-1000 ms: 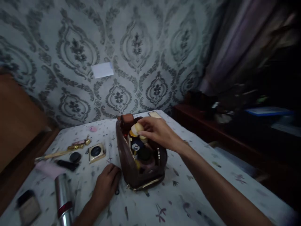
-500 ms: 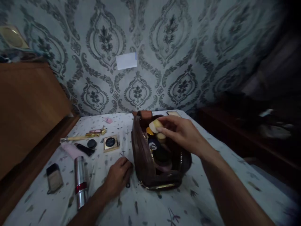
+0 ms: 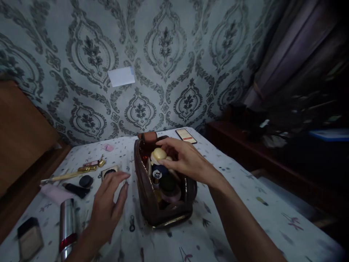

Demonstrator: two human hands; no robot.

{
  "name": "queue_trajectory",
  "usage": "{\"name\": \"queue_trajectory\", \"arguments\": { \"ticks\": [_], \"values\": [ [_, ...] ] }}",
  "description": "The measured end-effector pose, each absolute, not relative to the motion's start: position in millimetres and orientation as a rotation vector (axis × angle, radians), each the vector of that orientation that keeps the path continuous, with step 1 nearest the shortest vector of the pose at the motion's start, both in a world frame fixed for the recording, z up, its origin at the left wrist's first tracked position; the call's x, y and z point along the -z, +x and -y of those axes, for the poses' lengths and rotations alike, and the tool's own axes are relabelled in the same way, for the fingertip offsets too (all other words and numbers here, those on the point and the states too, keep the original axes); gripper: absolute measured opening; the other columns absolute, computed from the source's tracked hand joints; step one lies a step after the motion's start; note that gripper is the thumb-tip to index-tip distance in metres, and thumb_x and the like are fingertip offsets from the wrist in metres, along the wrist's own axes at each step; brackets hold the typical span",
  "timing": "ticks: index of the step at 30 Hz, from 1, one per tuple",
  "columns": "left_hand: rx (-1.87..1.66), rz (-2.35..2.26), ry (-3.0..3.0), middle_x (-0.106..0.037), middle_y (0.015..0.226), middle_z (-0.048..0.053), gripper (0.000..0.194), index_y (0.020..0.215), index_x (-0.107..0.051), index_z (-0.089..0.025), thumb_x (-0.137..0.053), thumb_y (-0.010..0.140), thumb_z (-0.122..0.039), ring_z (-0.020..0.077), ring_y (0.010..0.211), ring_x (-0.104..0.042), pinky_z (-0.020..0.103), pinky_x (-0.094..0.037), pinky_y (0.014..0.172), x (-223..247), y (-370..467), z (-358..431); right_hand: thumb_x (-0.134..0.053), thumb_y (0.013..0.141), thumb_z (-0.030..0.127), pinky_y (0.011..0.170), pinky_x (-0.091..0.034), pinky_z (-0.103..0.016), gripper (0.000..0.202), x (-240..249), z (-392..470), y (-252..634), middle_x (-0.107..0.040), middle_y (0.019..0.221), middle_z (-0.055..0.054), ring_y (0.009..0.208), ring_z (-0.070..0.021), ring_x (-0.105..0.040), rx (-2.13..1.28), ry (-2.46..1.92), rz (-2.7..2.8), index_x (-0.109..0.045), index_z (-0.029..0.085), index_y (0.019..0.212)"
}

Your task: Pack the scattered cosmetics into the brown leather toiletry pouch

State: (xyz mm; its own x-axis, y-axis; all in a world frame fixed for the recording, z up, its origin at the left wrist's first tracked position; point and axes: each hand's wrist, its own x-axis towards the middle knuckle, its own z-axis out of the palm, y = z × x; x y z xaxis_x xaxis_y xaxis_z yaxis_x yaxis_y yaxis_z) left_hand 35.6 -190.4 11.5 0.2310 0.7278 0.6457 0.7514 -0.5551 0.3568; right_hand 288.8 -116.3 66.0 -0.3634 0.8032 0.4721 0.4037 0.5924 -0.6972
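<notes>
A dark brown zip bag (image 3: pixel 147 196) stands unzipped on the patterned cloth, filled with cosmetics. At its top, my right hand (image 3: pixel 185 160) has its thumb and fingers round a small round cream-coloured jar (image 3: pixel 159 154). Inside the bag, below that jar, lie a small bottle with a shiny cap (image 3: pixel 156 176) and a dark round item (image 3: pixel 168 183). My left hand (image 3: pixel 109 203) hovers left of the bag with thumb and fingers apart, holding nothing. It partly covers a square compact (image 3: pixel 114 169) behind it.
Left on the cloth (image 3: pixel 218 218) are a silver tube (image 3: pixel 67 222), a foundation bottle (image 3: pixel 30 238), a pink tube (image 3: pixel 57 193), a black tube (image 3: pixel 76 190), a round black lid (image 3: pixel 85 181) and a brush (image 3: pixel 61 177). A phone (image 3: pixel 186 136) lies behind the bag.
The view has turned right, so things appear further left. My left hand has lifted from beside the bag and its fingers have spread. My right hand remains at the bag's opening.
</notes>
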Motion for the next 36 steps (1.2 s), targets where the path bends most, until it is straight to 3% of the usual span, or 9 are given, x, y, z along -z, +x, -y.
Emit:
{"name": "queue_trajectory", "arguments": {
  "ticks": [4,8,11,16,19,22,24,28,36],
  "values": [
    [1.014,1.228,-2.675,-0.057,0.130,0.008,0.033,0.130,-0.052,-0.026,-0.046,0.098,-0.021,0.0228,0.124,-0.051,0.038,-0.043,0.106,-74,69,175,-0.072,0.074,0.024,0.071,-0.050,-0.028,0.037,-69,122,292,-0.064,0.089,0.000,0.080,-0.0161,-0.062,-0.753,-0.890,1.922,-0.055,0.022,0.107],
    [0.719,1.112,-2.960,-0.048,0.144,0.007,0.045,0.144,-0.041,-0.029,-0.041,0.100,-0.021,0.0224,0.134,-0.045,0.036,-0.041,0.110,-105,90,159,-0.071,0.075,0.023,0.072,-0.052,-0.028,0.042,-73,128,297,-0.062,0.093,0.000,0.085,-0.0164,-0.064,-0.905,-0.778,1.870,-0.048,0.023,0.110],
    [0.527,1.092,-3.103,-0.051,0.138,0.006,0.043,0.142,-0.043,-0.030,-0.041,0.100,-0.022,0.0211,0.125,-0.052,0.031,-0.046,0.101,-117,96,150,-0.074,0.074,0.024,0.074,-0.053,-0.030,0.054,-75,130,299,-0.061,0.095,-0.001,0.087,-0.0173,-0.064,-0.938,-0.759,1.821,-0.046,0.022,0.120],
    [0.461,1.109,-3.177,-0.058,0.113,0.006,0.025,0.118,-0.056,-0.024,-0.054,0.095,-0.032,0.0213,0.104,-0.056,0.030,-0.048,0.086,-137,94,131,-0.077,0.075,0.031,0.075,-0.055,-0.031,0.066,-74,127,302,-0.061,0.094,0.000,0.082,-0.0166,-0.067,-1.039,-0.663,1.608,-0.042,0.023,0.130],
    [0.550,1.235,-3.102,-0.059,0.102,0.004,0.021,0.107,-0.054,-0.022,-0.059,0.090,-0.033,0.0202,0.092,-0.058,0.029,-0.048,0.077,-143,89,112,-0.071,0.083,0.033,0.074,-0.055,-0.031,0.039,-69,133,304,-0.064,0.093,-0.002,0.082,-0.0171,-0.067,-0.846,-0.752,1.576,-0.055,0.021,0.116],
    [0.484,1.295,-2.985,-0.059,0.101,0.004,0.018,0.104,-0.054,-0.021,-0.055,0.090,-0.033,0.0211,0.091,-0.058,0.032,-0.047,0.080,-142,85,89,-0.060,0.092,0.024,0.072,-0.054,-0.031,0.007,-52,152,304,-0.069,0.086,-0.003,0.080,-0.0176,-0.067,-0.496,-0.855,1.692,-0.064,0.020,0.096],
    [0.307,1.276,-2.936,-0.059,0.106,0.006,0.020,0.106,-0.057,-0.021,-0.055,0.088,-0.030,0.0234,0.098,-0.057,0.034,-0.045,0.086,-139,87,74,-0.057,0.092,0.017,0.077,-0.055,-0.035,0.008,-35,168,303,-0.071,0.089,-0.005,0.082,-0.0185,-0.067,-0.229,-0.774,1.810,-0.064,0.019,0.096],
    [-0.037,1.266,-2.920,-0.062,0.106,0.005,0.027,0.109,-0.060,-0.021,-0.059,0.082,-0.022,0.0253,0.106,-0.057,0.034,-0.043,0.092,-135,97,52,-0.059,0.087,0.009,0.106,-0.048,-0.047,0.015,-1,195,304,-0.073,0.101,-0.009,0.104,-0.0223,-0.067,0.081,-0.728,1.895,-0.063,0.017,0.098],
    [-0.334,1.187,-3.004,-0.061,0.105,0.003,0.029,0.111,-0.059,-0.019,-0.058,0.082,-0.020,0.0192,0.097,-0.058,0.027,-0.044,0.086,-134,120,37,-0.059,0.082,0.009,0.107,-0.050,-0.047,0.024,28,209,305,-0.074,0.112,-0.013,0.114,-0.0258,-0.067,0.210,-0.853,1.887,-0.067,0.018,0.103]
  ]
}}
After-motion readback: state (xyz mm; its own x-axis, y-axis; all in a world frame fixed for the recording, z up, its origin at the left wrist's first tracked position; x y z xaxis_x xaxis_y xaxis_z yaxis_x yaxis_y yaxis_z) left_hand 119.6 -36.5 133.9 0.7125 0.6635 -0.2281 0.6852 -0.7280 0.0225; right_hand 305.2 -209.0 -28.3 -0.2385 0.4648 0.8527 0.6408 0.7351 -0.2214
